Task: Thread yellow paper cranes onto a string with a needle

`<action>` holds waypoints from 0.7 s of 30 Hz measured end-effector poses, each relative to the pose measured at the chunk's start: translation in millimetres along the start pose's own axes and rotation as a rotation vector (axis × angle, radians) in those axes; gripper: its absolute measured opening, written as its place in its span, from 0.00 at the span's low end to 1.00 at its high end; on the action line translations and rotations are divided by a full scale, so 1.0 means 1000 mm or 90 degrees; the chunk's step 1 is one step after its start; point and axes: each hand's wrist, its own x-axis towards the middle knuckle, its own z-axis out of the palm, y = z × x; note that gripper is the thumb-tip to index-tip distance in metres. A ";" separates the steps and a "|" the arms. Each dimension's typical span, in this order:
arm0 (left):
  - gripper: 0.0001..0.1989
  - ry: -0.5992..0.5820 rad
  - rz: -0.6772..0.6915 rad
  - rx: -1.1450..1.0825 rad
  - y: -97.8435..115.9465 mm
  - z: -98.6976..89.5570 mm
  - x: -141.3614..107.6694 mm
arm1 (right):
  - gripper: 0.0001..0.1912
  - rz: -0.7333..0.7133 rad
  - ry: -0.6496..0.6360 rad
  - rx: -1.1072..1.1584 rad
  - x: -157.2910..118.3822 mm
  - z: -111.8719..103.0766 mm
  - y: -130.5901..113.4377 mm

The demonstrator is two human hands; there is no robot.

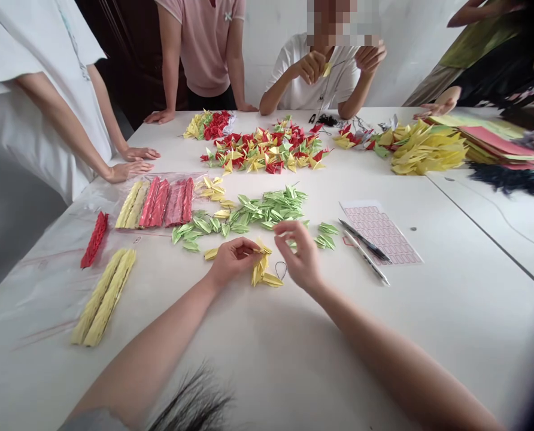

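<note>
Yellow paper cranes lie between the hands, their long axis running away from the person.
Left hand, the nearer, pinches their top end; right hand hangs open just beside them (dark thread loop below it).

Yellow origami cranes, loosely heaped

left hand: bare | right hand: bare | left sleeve: grey

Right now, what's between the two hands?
In the head view, yellow paper cranes and a loop of dark thread lie between the left hand and the right hand.
</note>
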 end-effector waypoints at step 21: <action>0.12 0.004 -0.008 0.014 0.002 0.003 -0.006 | 0.08 -0.099 -0.052 -0.002 -0.021 0.018 0.004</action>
